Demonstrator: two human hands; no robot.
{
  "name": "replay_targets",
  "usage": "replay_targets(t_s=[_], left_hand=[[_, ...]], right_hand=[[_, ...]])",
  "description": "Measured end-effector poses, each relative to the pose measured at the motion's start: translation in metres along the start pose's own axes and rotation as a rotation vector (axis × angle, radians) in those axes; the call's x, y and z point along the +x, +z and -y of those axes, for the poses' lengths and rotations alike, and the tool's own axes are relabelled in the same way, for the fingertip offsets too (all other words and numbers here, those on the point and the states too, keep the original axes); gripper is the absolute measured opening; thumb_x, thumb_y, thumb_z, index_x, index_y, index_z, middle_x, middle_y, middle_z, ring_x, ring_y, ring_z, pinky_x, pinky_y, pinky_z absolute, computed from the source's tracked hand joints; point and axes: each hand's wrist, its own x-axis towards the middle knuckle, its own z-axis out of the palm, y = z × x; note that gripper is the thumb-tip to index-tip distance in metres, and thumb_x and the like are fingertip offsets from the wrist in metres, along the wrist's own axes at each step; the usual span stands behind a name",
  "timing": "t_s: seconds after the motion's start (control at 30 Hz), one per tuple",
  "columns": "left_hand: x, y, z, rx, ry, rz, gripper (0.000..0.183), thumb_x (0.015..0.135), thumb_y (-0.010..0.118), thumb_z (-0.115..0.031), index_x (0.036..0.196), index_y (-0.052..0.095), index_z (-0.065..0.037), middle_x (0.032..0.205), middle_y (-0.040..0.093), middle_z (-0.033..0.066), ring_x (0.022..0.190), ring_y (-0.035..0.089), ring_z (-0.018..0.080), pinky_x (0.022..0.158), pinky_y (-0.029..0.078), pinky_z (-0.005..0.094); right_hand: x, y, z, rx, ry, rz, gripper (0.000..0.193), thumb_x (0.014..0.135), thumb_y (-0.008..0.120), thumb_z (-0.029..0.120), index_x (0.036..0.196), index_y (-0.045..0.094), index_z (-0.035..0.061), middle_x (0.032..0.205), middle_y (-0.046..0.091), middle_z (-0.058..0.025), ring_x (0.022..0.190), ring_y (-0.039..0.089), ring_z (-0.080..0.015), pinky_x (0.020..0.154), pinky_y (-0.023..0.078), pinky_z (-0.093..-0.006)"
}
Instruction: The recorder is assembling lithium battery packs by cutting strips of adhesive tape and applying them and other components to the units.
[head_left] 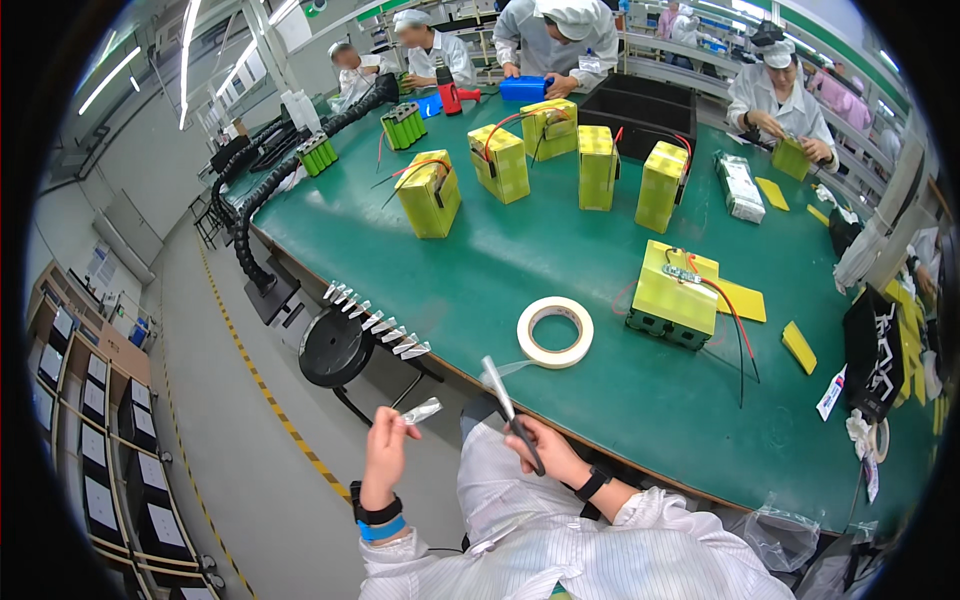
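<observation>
My left hand (385,448) pinches a short shiny strip (422,411) beyond the table (490,262) edge; my right hand (552,450) grips scissors (507,406). I'd hold the strip by one end, so it shouldn't curl, and cut squarely. The tape roll (556,359) lies flat near the edge, cream-white, its translucent tail reaching toward the blades.

Over at the green bench (480,270), where yellow blocks (428,205) and a cream tape roll (556,360) sit, the worker's left hand (386,450) pinches a silvery strip (422,411); the right hand (552,455) holds scissors (504,397).
</observation>
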Motion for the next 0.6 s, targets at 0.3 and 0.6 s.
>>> replay_targets(t_s=[0.3,0.6], left_hand=[[0.004,0.021,-0.038,-0.287,0.12,-0.117,0.016,0.097,0.053,-0.008,0.108,0.042,-0.005,0.092,0.063,0.0087,0.084,0.057,0.0135,0.079,0.046,0.0301],[0.049,0.106,-0.111,0.471,0.737,0.162,0.07,0.069,0.081,-0.013,0.127,0.044,-0.005,0.114,0.063,0.0094,0.112,0.054,0.0316,0.095,0.041,0.042]], right_hand=[[-0.003,0.001,0.003,-0.405,-0.133,0.104,0.054,0.089,0.069,0.042,0.121,0.05,0.0025,0.069,0.056,-0.0065,0.057,0.057,-0.0158,0.056,0.045,-0.0307],[-0.017,-0.002,0.008,-0.622,-0.179,0.015,0.066,0.086,0.067,0.051,0.125,0.048,0.0013,0.091,0.063,-0.0174,0.08,0.063,-0.0304,0.07,0.05,-0.0375]])
